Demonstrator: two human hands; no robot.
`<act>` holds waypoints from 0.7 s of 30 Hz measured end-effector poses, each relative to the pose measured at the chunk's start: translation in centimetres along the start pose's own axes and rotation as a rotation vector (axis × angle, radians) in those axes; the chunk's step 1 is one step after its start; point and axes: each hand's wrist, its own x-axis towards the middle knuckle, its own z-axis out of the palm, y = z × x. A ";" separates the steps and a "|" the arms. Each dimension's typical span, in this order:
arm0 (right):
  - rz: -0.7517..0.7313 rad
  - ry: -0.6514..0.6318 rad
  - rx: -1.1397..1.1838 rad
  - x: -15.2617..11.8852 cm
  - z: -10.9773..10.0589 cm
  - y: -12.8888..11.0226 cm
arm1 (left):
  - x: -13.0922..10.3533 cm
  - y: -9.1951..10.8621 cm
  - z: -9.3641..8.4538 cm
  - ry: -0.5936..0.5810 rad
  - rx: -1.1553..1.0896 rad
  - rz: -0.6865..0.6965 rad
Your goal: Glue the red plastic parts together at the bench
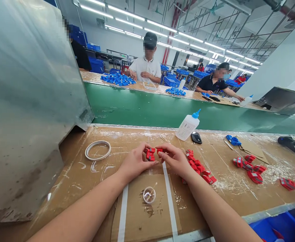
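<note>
My left hand (138, 157) is closed on a red plastic piece (150, 154) with grey parts. Right beside it, my right hand (173, 156) pinches a smaller red piece (159, 151) between thumb and fingers. Both pieces are held up close together above the bench, with a small gap visible between them. Below the hands lies a cardboard sheet (147, 225) with white tape strips, and on it stands a small round cup (149, 195) with a thin stick in it. A pile of small red pieces (199, 167) lies just right of my right hand, partly hidden by my forearm.
A white bottle with a blue nozzle (187, 127) stands behind my hands, near a black device (196, 137). A tape roll (98, 150) lies left. Several red-grey parts (248, 166) and a blue part (233, 140) lie right. Metal housing (31, 117) blocks the left. Co-workers sit across the green belt (137, 107).
</note>
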 end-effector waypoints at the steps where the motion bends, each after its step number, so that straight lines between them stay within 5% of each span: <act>1: -0.013 0.018 -0.016 0.0 0.2 0.1 | -0.1 0.1 0.0 0.001 0.014 0.004; 8: 0.264 0.134 0.216 0.4 1.1 1.1 | -0.2 0.6 0.4 0.120 0.284 0.030; 21: 0.399 0.152 0.384 0.2 2.8 0.9 | 0.0 1.0 1.3 0.170 0.731 0.137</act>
